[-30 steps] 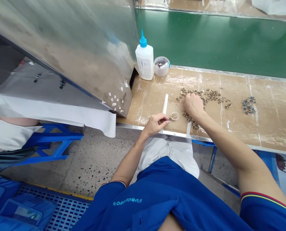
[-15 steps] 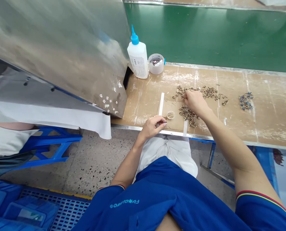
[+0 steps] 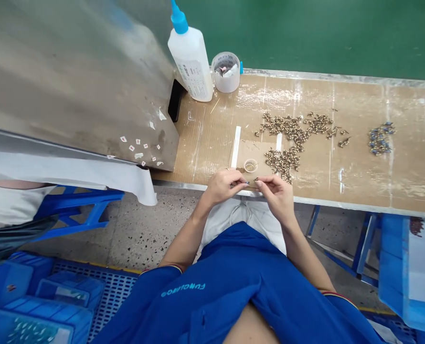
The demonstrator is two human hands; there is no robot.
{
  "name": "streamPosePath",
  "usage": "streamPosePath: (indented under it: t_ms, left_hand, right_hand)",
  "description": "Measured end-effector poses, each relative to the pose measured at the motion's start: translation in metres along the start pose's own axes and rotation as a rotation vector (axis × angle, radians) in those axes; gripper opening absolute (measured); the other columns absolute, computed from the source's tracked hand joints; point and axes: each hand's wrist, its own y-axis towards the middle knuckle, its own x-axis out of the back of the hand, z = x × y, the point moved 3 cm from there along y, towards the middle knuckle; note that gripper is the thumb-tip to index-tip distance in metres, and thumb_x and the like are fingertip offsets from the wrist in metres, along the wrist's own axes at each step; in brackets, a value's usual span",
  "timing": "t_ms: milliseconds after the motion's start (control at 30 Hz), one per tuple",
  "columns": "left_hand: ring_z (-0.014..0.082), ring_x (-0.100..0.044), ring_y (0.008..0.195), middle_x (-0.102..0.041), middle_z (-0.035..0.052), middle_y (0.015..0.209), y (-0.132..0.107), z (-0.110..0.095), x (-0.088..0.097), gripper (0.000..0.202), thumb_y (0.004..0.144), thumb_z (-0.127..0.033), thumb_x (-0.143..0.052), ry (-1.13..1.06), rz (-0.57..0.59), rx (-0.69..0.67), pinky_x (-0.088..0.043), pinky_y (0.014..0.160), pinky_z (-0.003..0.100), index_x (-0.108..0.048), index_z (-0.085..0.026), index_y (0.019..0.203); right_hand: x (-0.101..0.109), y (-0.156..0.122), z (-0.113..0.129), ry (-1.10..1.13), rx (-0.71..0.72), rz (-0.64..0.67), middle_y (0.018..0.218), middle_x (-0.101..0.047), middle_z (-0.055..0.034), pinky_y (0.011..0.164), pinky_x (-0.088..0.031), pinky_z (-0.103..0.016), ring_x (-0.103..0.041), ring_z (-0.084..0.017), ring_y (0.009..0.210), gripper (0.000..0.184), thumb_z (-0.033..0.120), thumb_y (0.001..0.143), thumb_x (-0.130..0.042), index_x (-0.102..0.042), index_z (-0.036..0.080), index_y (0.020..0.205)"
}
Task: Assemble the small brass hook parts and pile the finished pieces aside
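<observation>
From the head camera, two hands work at the near edge of a cardboard-covered bench (image 3: 205,143). The left hand (image 3: 223,187) and right hand (image 3: 275,193) curl inward, their fingertips pinched almost together, holding something too tiny to make out. Just beyond them sit one small clear cup (image 3: 250,165) and two white strips (image 3: 236,147). About three heaps of brass fittings (image 3: 282,164) lie beside the cup, their pieces too many to count, with one bluish cluster (image 3: 379,138) farther right. Far left stand one glue bottle (image 3: 191,62) with a blue nozzle and one round tub (image 3: 226,71).
</observation>
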Motion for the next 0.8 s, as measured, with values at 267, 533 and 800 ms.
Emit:
streamPosePath:
  t_ms: [267,533,800]
  left_hand:
    - [0.0155,-0.059,0.068,-0.067,0.0027,0.069,-0.001,0.003,-0.003,0.028,0.098,-0.036,-0.058,0.061,0.002,-0.050,-0.040,0.066,0.026,-0.069,-0.018,0.080]
    - [0.0167,-0.059,0.069,-0.066,0.0031,0.068,-0.001,0.002,-0.002,0.036,0.101,-0.042,-0.052,0.072,0.035,-0.036,-0.041,0.068,0.028,-0.068,-0.018,0.080]
    - [0.0181,-0.059,0.071,-0.065,0.0037,0.070,-0.002,0.003,-0.001,0.035,0.102,-0.039,-0.048,0.073,0.073,-0.042,-0.043,0.071,0.031,-0.065,-0.019,0.079]
  right_hand:
    - [-0.009,0.002,-0.013,-0.045,-0.009,0.030,0.085,-0.076,-0.0076,0.063,-0.060,-0.031,-0.073,-0.019,0.069,0.035,0.055,0.083,-0.072,-0.073,0.020,0.089]
    - [-0.009,0.006,-0.005,-0.135,-0.008,0.109,0.085,-0.076,-0.0073,0.060,-0.057,-0.030,-0.070,-0.018,0.067,0.030,0.050,0.087,-0.068,-0.072,0.020,0.088]
    - [-0.009,0.006,0.006,-0.287,0.072,0.227,0.083,-0.069,-0.0057,0.065,-0.053,-0.031,-0.066,-0.019,0.074,0.020,0.038,0.093,-0.060,-0.067,0.022,0.085]
